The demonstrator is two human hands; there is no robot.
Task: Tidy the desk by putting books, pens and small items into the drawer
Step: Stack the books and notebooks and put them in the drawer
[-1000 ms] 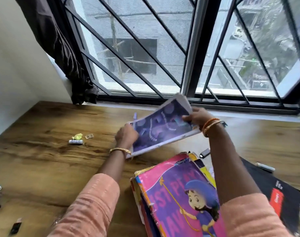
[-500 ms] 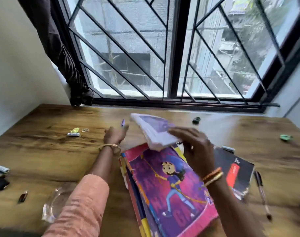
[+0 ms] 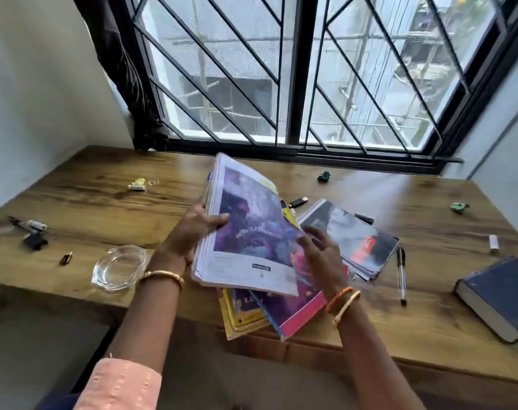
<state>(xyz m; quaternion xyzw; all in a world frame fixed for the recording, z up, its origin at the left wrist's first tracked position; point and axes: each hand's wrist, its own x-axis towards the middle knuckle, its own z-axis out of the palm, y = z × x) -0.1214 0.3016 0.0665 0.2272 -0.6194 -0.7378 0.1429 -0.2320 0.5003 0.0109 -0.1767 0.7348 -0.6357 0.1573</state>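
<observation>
A person gathers books at a wooden desk (image 3: pixel 355 327) under a barred window. The left hand (image 3: pixel 192 232) grips the purple-covered book (image 3: pixel 246 229) by its left edge, thumb curled over the cover and fingers out of sight behind, holding it tilted above a stack of books (image 3: pixel 269 309) that overhangs the desk's near edge. The right hand (image 3: pixel 320 255) lies at the book's right edge with fingers spread and relaxed, steadying rather than gripping. No drawer is in view.

The step appears to be squaring this book onto the stack before it is carried off. Done well, the book would go down flat with edges aligned, and the stack would be pushed back from the edge, where it could tip. The spiral notebook (image 3: pixel 349 241), just right of the stack, and the blue book (image 3: pixel 500 294) at the near right are yet to be collected, as are the pen (image 3: pixel 401 276) and the USB stick (image 3: pixel 297 202).
</observation>
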